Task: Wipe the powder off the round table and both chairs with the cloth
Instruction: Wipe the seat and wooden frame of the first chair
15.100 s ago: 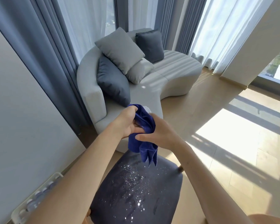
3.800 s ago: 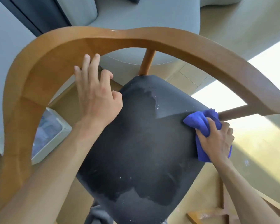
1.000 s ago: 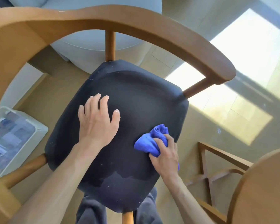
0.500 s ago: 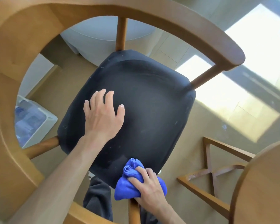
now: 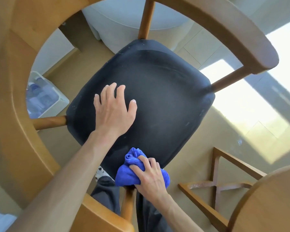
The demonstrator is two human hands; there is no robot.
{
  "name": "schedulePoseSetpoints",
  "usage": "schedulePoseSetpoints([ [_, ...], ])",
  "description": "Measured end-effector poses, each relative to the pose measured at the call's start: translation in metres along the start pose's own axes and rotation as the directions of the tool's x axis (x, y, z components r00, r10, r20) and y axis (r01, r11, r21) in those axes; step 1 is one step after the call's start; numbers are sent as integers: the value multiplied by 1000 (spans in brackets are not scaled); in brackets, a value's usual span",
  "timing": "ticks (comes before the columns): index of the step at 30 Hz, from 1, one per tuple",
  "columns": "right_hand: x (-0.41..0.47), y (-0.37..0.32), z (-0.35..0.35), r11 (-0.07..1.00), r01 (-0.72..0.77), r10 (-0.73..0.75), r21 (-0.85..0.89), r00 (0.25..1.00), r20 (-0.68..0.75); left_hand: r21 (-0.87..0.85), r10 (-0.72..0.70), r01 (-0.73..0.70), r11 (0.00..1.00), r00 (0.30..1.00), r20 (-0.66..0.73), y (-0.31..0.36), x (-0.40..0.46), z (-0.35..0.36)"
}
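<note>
- The powder that lay scattered over the dark chair seat [image 5: 157, 101] fifteen seconds back is gone; only faint specks show along its edges.
- The right hand [image 5: 151, 180], bunching the blue cloth [image 5: 129, 171], has travelled from the seat's right edge, across the near-middle, to the seat's near edge, where it now sits at the front post.
- The left hand [image 5: 114, 111], which first held the cloth together with the right and then touched the wooden backrest, now rests flat on the seat's left half, its fingers [image 5: 107, 92] spread.
- The view has tipped from the sofa to straight down through the chair's curved rail [image 5: 15, 81].
</note>
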State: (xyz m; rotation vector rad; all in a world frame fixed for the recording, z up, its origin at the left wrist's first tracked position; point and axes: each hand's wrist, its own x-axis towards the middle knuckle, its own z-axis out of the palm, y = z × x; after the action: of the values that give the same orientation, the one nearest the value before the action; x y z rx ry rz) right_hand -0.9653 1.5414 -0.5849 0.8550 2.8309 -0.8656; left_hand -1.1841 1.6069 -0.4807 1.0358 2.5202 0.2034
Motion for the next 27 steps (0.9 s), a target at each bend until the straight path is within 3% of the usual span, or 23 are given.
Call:
schedulePoseSetpoints([
  [8, -2, 0, 0, 999, 43, -43, -20, 999, 4, -21, -29, 28, 999, 998, -55, -9, -31, -3],
  [15, 4, -8, 3, 983, 90, -81, -158, 995, 63, -79, -65, 53, 995, 985, -162, -39, -70, -19],
  [21, 30, -29, 11, 922, 255, -232, -292, 966, 109, -105, -91, 66, 992, 965, -247, -71, -87, -42],
  [27, 52, -30, 18, 815, 455, -416, -358, 890, 184, -164, -116, 72, 984, 953, -280, -78, -85, -44],
])
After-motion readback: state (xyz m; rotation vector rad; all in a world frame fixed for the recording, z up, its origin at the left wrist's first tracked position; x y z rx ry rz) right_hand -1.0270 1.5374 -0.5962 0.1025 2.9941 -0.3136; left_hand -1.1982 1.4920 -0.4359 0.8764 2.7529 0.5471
